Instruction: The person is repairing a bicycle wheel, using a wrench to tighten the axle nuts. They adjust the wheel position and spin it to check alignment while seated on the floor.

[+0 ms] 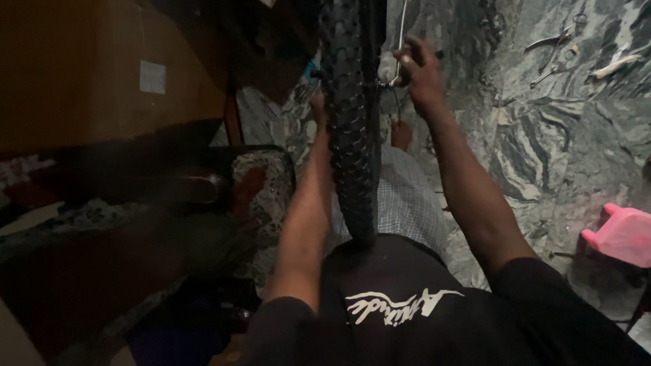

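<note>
**Knobby tyre upright between your arms**

Knobby tyre (pixel 349 129) stands on edge btwn your forearms, its lower end against your black shirt (pixel 407 298), above your checked shorts (pixel 407 200). Your right hand (pixel 417 71) is up at the top, just right of the tread, fingers curled and pinched round a thin metal rod (pixel 401 41) (too dim to tell what part). Your left hand (pixel 317 108) sits on the far side of the tyre, mostly hidden behind it; can't tell how its fingers are set. Floor is veined grey-green stone (pixel 542 149), w/ pliers (pixel 557 41) lying top right and a pink plastic stool (pixel 624 234) at the right edge. Brown cardboard box (pixel 102 74) upper left.
</note>
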